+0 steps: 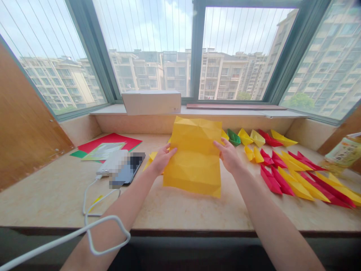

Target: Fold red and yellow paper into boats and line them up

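Observation:
A creased sheet of yellow paper (194,160) is held up above the counter, its fold lines showing across the whole face. My left hand (162,160) grips its left edge, thumb in front and fingers behind. On the opposite edge, my right hand (228,153) pinches the sheet the same way. More yellow paper (151,158) shows partly behind my left hand, mostly hidden. Folded paper boats stand to the right, among them a green boat (234,137) and a red boat (270,138) in the back row.
Left of my hands lie red paper (124,140), a white power bank (114,162) and a phone (128,173). A white cable (107,220) loops over the front left. A white box (151,103) sits on the sill, and a plastic packet (345,152) stands far right.

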The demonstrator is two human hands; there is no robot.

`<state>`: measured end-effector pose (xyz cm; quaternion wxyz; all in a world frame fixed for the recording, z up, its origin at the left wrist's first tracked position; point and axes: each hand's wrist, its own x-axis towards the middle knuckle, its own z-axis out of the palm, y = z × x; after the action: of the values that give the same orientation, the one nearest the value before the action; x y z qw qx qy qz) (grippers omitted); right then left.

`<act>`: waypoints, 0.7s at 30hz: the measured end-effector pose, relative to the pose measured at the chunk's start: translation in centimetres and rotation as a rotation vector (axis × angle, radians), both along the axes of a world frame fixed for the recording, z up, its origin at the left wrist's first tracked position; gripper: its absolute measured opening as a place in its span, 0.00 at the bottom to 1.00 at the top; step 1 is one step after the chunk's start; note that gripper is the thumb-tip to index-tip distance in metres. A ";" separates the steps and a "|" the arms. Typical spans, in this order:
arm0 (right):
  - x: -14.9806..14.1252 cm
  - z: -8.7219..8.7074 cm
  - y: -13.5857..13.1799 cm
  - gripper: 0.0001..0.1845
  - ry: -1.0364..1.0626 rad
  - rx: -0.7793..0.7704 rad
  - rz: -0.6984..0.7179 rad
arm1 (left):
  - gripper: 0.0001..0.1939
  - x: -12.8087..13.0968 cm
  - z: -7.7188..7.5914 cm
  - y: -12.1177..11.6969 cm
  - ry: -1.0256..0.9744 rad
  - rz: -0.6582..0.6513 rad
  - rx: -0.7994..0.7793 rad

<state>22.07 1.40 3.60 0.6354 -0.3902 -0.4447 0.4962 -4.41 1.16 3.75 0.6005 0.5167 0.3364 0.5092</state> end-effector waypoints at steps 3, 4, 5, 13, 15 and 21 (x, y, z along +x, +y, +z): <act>-0.3 0.0 -0.5 0.23 -0.064 -0.027 0.157 | 0.22 -0.1 0.1 0.2 -0.052 0.057 0.028; -0.4 0.1 -0.6 0.22 -0.070 -0.016 0.201 | 0.23 -0.1 0.2 0.2 -0.061 0.063 0.029; -0.4 0.0 -0.7 0.21 -0.071 -0.002 0.229 | 0.23 -0.1 0.2 0.2 -0.067 0.061 0.026; -0.1 -0.5 0.1 0.23 -0.051 -0.046 0.064 | 0.26 -0.2 -0.1 0.7 -0.119 0.079 0.020; -0.1 -0.5 0.1 0.25 -0.030 -0.048 0.065 | 0.31 -0.3 -0.1 0.7 -0.126 0.080 0.024; -0.3 0.0 -0.4 0.27 0.000 -0.037 0.074 | 0.34 -0.3 0.3 0.4 -0.140 0.062 0.024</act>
<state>21.76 1.04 3.57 0.6093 -0.3853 -0.4494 0.5275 -4.72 1.59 4.02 0.6000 0.4764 0.3036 0.5664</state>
